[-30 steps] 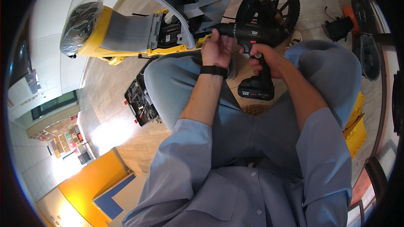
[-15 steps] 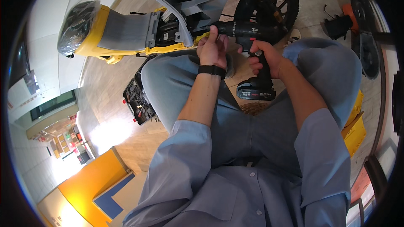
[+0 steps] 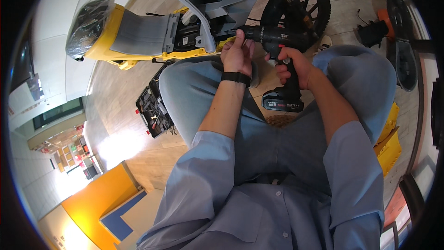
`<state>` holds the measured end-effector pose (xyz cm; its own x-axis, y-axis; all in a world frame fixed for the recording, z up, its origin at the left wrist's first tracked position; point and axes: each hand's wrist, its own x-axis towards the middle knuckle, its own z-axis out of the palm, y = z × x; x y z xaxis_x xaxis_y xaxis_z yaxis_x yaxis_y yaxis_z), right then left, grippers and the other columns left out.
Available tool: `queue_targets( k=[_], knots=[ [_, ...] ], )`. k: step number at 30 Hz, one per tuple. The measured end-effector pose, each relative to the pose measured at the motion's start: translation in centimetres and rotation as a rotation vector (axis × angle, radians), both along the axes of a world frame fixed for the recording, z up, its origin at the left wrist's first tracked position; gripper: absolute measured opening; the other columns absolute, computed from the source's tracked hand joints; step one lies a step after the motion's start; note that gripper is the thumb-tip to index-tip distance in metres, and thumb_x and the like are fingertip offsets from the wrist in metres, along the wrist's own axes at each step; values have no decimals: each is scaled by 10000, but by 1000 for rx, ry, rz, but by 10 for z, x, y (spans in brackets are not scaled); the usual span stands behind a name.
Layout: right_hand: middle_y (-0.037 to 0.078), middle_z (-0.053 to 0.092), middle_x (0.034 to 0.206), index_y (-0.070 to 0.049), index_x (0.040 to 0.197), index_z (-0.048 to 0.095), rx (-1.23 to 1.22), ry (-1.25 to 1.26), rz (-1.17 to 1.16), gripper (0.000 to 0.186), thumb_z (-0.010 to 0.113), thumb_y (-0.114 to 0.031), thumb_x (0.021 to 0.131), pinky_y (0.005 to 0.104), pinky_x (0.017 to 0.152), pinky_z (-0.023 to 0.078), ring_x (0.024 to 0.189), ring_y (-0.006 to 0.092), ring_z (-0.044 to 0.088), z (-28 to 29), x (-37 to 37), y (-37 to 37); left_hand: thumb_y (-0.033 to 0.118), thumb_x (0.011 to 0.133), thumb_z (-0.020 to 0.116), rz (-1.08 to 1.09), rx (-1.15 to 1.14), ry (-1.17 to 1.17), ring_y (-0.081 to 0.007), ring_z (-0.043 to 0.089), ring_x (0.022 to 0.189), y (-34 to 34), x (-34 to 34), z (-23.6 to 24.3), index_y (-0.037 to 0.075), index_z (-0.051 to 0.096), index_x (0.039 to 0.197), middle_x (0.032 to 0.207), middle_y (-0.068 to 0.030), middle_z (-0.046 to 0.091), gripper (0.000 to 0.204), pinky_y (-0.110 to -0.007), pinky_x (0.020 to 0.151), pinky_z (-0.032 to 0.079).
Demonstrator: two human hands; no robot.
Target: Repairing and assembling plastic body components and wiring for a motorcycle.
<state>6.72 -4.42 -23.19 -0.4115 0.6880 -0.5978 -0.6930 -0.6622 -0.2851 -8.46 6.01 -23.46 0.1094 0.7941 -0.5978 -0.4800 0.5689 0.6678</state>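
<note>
Two hands at the drill: R hand (image 3: 298,67) gripping cordless drill (image 3: 284,40) by its handle, front end pointing L; L hand (image 3: 237,59) part-curled by that end, can't tell if pinching anything. Pose approx. same as 0.5 s ago; view's shifted slightly. L thumb + fingers partly block drill tip. Open tool case (image 3: 144,121) past L knee (image 3: 178,76); yellow/grey vehicle body (image 3: 141,32) ahead; blk wheel (image 3: 323,11) beyond drill.
</note>
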Motion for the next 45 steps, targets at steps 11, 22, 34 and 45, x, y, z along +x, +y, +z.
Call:
queue_targets(
  k=[11, 22, 34, 45],
  knots=[
    [-43, 420, 574, -107, 1016, 605, 32, -19, -13, 295, 517, -252, 775, 250, 495, 358, 458, 76, 364, -4, -2, 2, 140, 900, 658, -32, -1, -129, -220, 622, 919, 5, -6, -6, 125, 496, 932, 948, -47, 637, 166, -377, 885, 497],
    [-28, 421, 600, -120, 1029, 593, 88, -131, -14, 286, 522, -223, 771, 260, 528, 365, 480, 85, 367, 2, -8, 0, 236, 924, 624, 7, -45, -35, -221, 566, 1005, 2, -1, -3, 92, 548, 1031, 1034, -42, 614, 195, -383, 943, 459],
    [-49, 407, 591, -116, 1024, 594, -1, 162, -39, 282, 531, -237, 777, 272, 530, 377, 471, 78, 351, 0, -10, -1, 118, 907, 642, 33, 53, -92, -203, 592, 849, 1, -4, -13, 144, 447, 927, 914, -39, 604, 198, -378, 837, 492],
    [-35, 426, 606, -91, 1070, 579, 152, -192, -17, 339, 525, -213, 759, 256, 537, 387, 512, 86, 392, 0, -17, 0, 160, 953, 568, -56, 47, -252, -195, 601, 865, 6, -8, -7, 58, 562, 953, 921, -62, 628, 102, -343, 827, 491]
  ],
)
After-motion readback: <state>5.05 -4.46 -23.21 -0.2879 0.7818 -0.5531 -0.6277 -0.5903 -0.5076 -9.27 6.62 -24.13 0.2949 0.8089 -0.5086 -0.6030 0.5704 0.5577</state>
